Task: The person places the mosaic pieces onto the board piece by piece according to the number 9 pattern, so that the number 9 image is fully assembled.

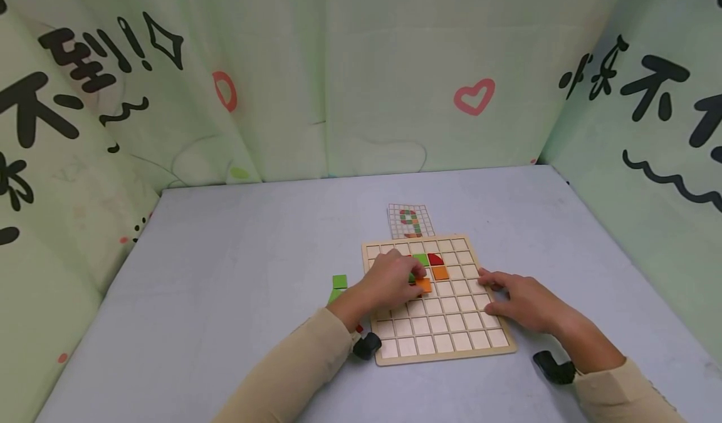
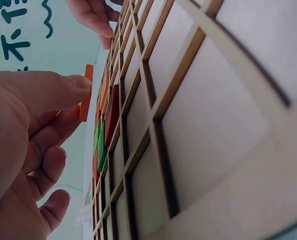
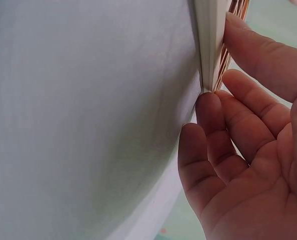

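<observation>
Over the upper middle of a wooden grid board (image 1: 434, 343), my left hand (image 1: 389, 280) pinches an orange square tile (image 2: 86, 95) between thumb and fingers. The tile is tilted on edge above the grid in the left wrist view. Among the cells near it lie a green tile (image 1: 420, 259), a red tile with a curved side (image 1: 435, 259) and another orange tile (image 1: 440, 273). My left fingers partly hide further tiles there. At the board's right side, my right hand (image 1: 527, 299) touches the edge with spread fingertips and thumb.
Beyond the board's far edge lies a printed grid card (image 1: 412, 221) with a coloured pattern, its near end under or behind the board. Loose green tiles (image 1: 340, 281) sit left of the board, partly behind my left forearm. A pale curtain (image 1: 383, 97) closes off the table's back.
</observation>
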The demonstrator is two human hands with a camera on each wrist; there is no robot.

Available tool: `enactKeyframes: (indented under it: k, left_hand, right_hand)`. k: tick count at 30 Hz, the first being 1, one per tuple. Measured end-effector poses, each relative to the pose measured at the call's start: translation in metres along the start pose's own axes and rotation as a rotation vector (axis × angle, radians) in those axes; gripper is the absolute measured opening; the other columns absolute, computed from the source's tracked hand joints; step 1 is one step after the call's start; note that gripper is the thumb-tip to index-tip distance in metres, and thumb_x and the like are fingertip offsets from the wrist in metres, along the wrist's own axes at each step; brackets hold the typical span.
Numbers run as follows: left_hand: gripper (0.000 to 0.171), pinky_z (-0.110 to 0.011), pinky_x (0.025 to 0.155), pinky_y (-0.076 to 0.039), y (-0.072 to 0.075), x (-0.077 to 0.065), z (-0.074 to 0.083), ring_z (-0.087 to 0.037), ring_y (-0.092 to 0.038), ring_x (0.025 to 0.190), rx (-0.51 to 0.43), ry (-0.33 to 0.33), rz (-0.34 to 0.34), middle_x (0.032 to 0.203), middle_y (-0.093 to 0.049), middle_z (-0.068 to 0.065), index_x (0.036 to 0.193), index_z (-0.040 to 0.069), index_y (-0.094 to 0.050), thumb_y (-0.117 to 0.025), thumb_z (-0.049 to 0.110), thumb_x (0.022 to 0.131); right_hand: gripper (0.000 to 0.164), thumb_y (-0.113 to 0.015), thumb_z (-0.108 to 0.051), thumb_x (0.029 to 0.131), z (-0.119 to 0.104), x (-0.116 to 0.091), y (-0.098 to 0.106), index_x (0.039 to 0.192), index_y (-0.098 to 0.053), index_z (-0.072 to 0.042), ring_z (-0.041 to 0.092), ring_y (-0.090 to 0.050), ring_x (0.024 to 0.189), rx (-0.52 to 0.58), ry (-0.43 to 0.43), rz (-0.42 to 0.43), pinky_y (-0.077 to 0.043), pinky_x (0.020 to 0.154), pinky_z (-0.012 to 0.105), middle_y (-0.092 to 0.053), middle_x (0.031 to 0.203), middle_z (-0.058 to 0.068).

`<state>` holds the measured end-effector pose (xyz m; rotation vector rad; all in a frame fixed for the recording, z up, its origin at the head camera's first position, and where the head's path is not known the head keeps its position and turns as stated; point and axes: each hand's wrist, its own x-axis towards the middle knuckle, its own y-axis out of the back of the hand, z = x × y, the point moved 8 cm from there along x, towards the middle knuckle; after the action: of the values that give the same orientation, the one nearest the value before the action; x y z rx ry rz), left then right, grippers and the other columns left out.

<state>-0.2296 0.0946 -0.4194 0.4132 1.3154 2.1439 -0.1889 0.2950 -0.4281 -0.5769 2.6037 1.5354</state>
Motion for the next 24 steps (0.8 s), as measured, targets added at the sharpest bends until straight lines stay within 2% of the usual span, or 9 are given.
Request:
enactKeyframes:
  k: [10, 24]
  left_hand:
    - [0.018, -0.032, 0.088, -0.041, -0.0027, 0.003, 0.0032, -0.012, -0.05, 0.092, 0.025, -0.006, 0.024, 0.09, -0.064, 0.014, 0.105, 0.02, -0.074, -0.075, 0.033, 0.092]
    - [0.014, -0.03, 0.085, -0.041, -0.0085, 0.0058, 0.0083, -0.011, -0.051, 0.089, 0.08, -0.028, 0.005, 0.089, -0.064, 0.015, 0.103, 0.022, -0.074, -0.074, 0.029, 0.091]
  right_hand:
    - [0.057, -0.077, -0.027, 0.087, 0.0006, 0.0003, 0.0006, 0.134, -0.059, 0.001, 0.05, -0.041, 0.133, 0.0, 0.003, -0.001, -0.035, 0.101, 0.064, -0.044, 0.15, 0.021]
    - [0.057, -0.077, -0.027, 0.087, 0.0006, 0.0001, 0.0004, 0.134, -0.059, 0.0, 0.05, -0.04, 0.133, 0.002, 0.002, 0.002, -0.034, 0.102, 0.064, -0.044, 0.15, 0.02]
